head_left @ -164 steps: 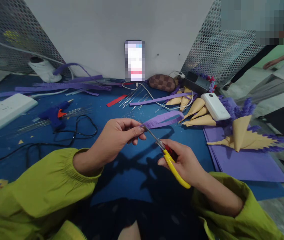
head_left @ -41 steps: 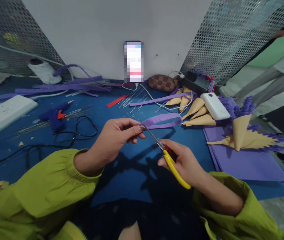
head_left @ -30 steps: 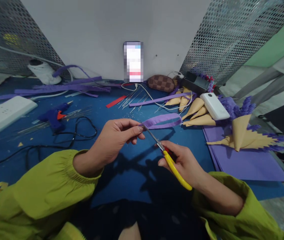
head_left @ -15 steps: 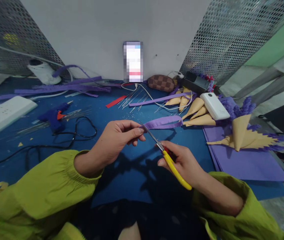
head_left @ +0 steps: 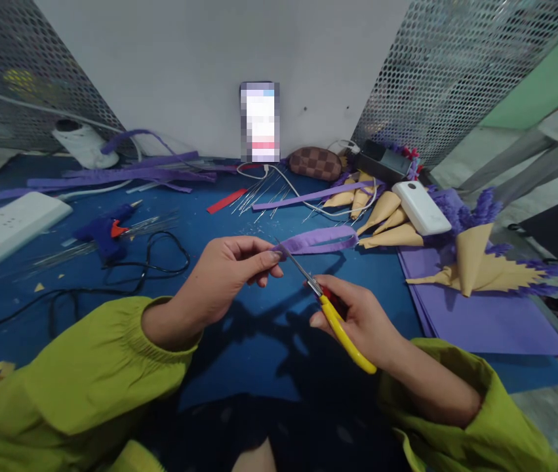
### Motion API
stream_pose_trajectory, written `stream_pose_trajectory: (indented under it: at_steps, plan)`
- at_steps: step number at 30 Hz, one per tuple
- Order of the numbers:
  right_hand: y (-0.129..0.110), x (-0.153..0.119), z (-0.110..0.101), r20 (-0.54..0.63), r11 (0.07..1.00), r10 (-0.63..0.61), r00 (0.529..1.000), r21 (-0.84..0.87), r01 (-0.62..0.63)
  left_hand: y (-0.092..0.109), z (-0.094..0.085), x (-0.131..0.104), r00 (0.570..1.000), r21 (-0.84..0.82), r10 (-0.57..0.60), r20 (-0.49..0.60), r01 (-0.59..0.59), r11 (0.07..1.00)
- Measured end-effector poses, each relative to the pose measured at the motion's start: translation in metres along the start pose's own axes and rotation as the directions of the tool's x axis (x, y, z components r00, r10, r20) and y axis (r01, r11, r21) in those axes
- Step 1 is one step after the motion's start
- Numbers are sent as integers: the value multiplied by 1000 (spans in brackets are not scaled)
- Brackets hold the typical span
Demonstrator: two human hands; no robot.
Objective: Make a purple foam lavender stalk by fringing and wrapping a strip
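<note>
Pinching one end of a purple paper strip [head_left: 320,240] between thumb and fingers, the left hand [head_left: 227,272] holds it just above the blue table [head_left: 219,216]. Closed around yellow-handled scissors [head_left: 330,311], the right hand [head_left: 362,321] sets their blade tips against the strip beside the left fingertips [head_left: 273,257].

A plain grey wall [head_left: 185,65] stands behind the blue tabletop [head_left: 239,341]. Perforated metal mesh panels [head_left: 436,72] lean in on both sides of that wall. To the right of the tabletop lies a grey floor [head_left: 515,177]; beyond it, a green wall [head_left: 539,85].
</note>
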State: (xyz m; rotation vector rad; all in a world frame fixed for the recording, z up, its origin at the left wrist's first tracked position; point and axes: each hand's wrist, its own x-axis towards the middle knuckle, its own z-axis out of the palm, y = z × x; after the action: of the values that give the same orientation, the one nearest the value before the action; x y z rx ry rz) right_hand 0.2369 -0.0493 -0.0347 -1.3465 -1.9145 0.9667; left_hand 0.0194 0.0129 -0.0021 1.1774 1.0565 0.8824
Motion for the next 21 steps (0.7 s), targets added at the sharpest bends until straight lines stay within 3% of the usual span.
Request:
stream_pose_trajectory:
  at_steps: [5, 21]
  plan:
    - [-1, -1, 1, -12, 997, -23, 1000, -74, 23, 1, 1, 0, 999, -41, 16, -43, -17, 999]
    - [-3, 0, 2, 34, 999, -7, 999, 42, 5, -1, 2, -2, 999, -37, 29, -32, -30, 999]
